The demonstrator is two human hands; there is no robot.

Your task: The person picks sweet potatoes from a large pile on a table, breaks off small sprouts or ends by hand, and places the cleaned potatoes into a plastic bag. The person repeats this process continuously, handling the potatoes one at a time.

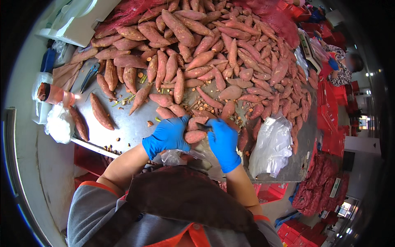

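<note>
My left hand (pixel 164 138) in a blue glove grips a reddish sweet potato (pixel 196 122) at the metal table's near middle; another short sweet potato (pixel 195 137) lies against it. My right hand (pixel 223 144), also gloved in blue, is closed on a small dark knife (pixel 204 126), its blade at the end of the gripped sweet potato. A large pile of sweet potatoes (pixel 177 29) covers the far part of the table, with cut chips (pixel 205 103) scattered below it. A white plastic bag (pixel 269 148) lies right of my right hand.
Pruners (pixel 90 76), a pink bottle (pixel 57 94) and a white bag (pixel 58 123) sit at the metal table (pixel 98 136)'s left, a scale (pixel 308 49) at its right. Red crates (pixel 327 107) and mesh sacks (pixel 317 185) stand beyond, near a co-worker (pixel 337 70) in blue gloves.
</note>
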